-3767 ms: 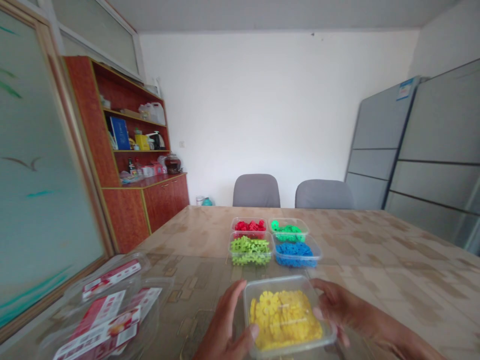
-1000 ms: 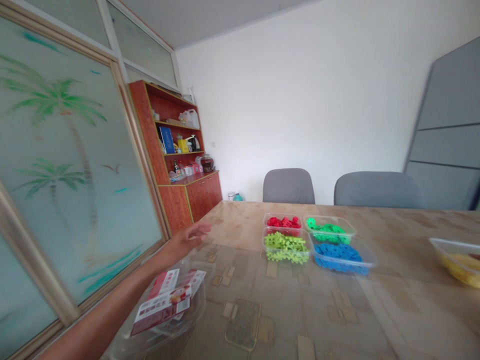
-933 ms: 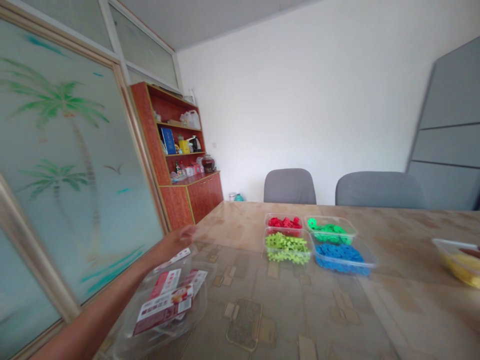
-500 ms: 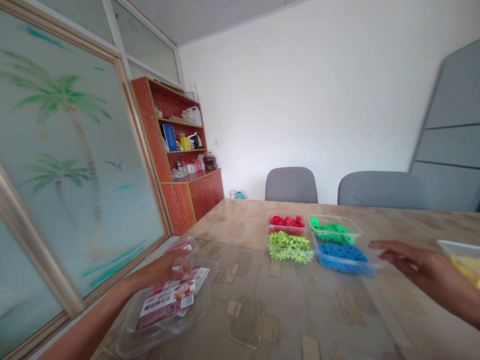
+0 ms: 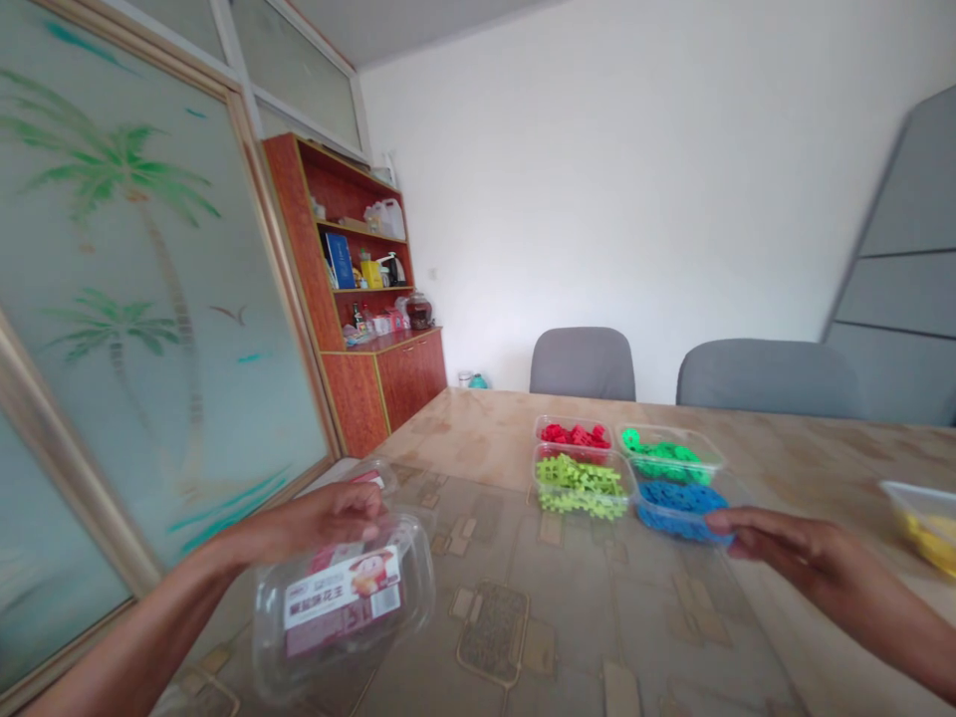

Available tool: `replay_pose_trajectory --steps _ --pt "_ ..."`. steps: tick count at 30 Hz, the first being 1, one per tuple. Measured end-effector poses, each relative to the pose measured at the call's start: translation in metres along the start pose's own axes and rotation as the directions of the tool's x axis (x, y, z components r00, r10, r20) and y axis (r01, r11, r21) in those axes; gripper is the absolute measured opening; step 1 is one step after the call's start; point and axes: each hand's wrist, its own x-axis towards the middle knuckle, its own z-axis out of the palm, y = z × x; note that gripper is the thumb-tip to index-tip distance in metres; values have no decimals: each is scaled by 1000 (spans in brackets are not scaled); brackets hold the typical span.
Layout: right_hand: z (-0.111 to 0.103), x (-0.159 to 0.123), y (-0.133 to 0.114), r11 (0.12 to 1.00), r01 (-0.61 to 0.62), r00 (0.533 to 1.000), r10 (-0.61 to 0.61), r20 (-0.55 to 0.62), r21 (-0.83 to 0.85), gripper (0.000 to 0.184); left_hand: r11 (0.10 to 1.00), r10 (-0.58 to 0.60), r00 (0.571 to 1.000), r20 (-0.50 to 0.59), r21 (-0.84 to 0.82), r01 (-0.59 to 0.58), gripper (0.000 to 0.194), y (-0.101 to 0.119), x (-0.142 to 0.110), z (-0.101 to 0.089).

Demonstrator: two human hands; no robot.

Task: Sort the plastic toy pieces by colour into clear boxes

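Observation:
My left hand (image 5: 336,523) pinches the far edge of a clear plastic lid (image 5: 418,588), which is tilted up and bears a maroon-and-white label. Another labelled lid lies partly hidden behind that hand. On the right, my right hand (image 5: 784,548) has its fingertips and thumb at the right edge of a clear container of blue plastic pieces (image 5: 676,508). Containers of yellow-green pieces (image 5: 583,486), red pieces (image 5: 575,436) and green pieces (image 5: 664,460) stand close around it.
A container of yellow pieces (image 5: 933,538) stands at the table's right side. Two grey chairs (image 5: 583,363) line the far edge of the patterned table (image 5: 493,637). A wooden cabinet (image 5: 351,398) and a frosted glass partition (image 5: 224,418) are on the left.
My left hand has raised and tilted the labelled lid. My right hand has moved left, onto the edge of the container of blue pieces.

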Motion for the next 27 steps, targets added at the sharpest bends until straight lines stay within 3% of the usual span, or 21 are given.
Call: replay_pose_trajectory --steps 3,5,12,18,21,27 --pt "7 -3 -8 985 -47 989 22 149 167 40 995 28 1000 11 -100 -26 26 17 3 12" --pt "14 -7 -18 970 -77 982 34 183 231 43 987 70 997 27 -147 -65 24 30 10 26" --pt "50 -28 -58 896 -186 910 4 414 402 60 961 200 977 73 -209 -181 17 87 64 97" --pt "51 -26 -45 850 -292 884 66 463 438 62 922 292 951 107 -296 -250 13 106 112 146" --pt "50 -24 -39 841 -284 869 24 494 460 55 922 285 954 90 -300 -247 12 112 125 163" --pt "60 -25 -31 812 -310 853 8 521 494 51 925 269 961 69 -295 -238 16 115 136 172"
